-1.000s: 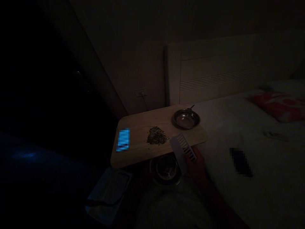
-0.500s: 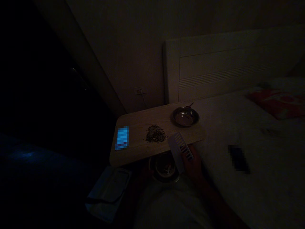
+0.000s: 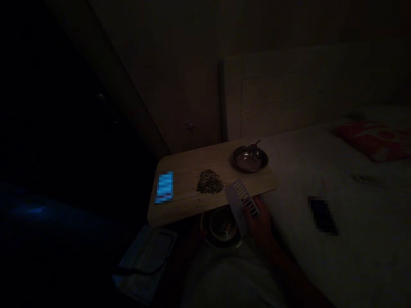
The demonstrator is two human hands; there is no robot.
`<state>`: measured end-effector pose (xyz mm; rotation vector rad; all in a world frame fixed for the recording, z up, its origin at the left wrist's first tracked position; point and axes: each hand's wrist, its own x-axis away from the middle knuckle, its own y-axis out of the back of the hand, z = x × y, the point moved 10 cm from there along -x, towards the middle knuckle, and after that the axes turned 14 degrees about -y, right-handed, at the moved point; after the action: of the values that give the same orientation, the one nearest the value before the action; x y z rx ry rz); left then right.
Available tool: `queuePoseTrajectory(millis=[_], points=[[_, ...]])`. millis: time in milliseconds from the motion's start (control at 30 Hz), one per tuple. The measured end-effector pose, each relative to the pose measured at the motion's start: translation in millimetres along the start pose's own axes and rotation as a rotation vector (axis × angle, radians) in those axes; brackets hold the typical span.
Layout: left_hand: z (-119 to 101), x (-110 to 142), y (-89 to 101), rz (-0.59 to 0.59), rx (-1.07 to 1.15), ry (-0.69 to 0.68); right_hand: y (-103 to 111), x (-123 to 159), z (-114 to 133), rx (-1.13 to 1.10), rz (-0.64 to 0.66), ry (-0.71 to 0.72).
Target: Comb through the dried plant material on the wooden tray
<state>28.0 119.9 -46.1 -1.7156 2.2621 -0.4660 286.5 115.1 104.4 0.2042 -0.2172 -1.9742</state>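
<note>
The room is very dark. My right hand grips a flat white slotted piece, held tilted over the near edge of a light wooden board. Its far end reaches close to a small heap of dark seeds or grains lying on the board. Just under the board's near edge, beside my hand, a round bowl holds some material. A shiny metal dish sits at the board's far right. My left hand is not in view.
A lit phone lies on the board's left end. A bed with a red-patterned pillow and a dark object fills the right. A headboard, wall socket and a pale bag on the floor are visible.
The view shifted slightly. My right hand with the white piece stays at the board's near edge, almost unmoved.
</note>
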Motion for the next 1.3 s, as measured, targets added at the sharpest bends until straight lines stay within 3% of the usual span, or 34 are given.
queuePoseTrajectory(millis=[233, 433, 600, 767, 1067, 1300], points=[[-13.0, -1.3, 6.6, -0.04, -0.186, -0.048, 12.4, -9.6, 6.3, 0.051, -0.09, -0.016], [-3.1, -0.8, 5.1, -0.053, -0.033, -0.023, 6.1, -20.8, 11.7, 0.057, -0.121, -0.004], [-3.9, -2.8, 10.8, -0.055, -0.1, -0.051, -4.1, -25.5, 14.5, 0.082, -0.088, 0.012], [-0.1, -1.3, 5.7, -0.04, 0.011, -0.03, -5.9, -22.1, 17.9, 0.097, -0.082, 0.022], [-7.0, -1.5, 7.8, -0.019, -0.111, -0.038, -1.3, -22.8, 19.5, 0.079, -0.102, 0.029], [1.3, 0.3, 12.8, -0.057, -0.06, -0.027, -3.0, -22.3, 12.3, 0.088, -0.086, 0.002]])
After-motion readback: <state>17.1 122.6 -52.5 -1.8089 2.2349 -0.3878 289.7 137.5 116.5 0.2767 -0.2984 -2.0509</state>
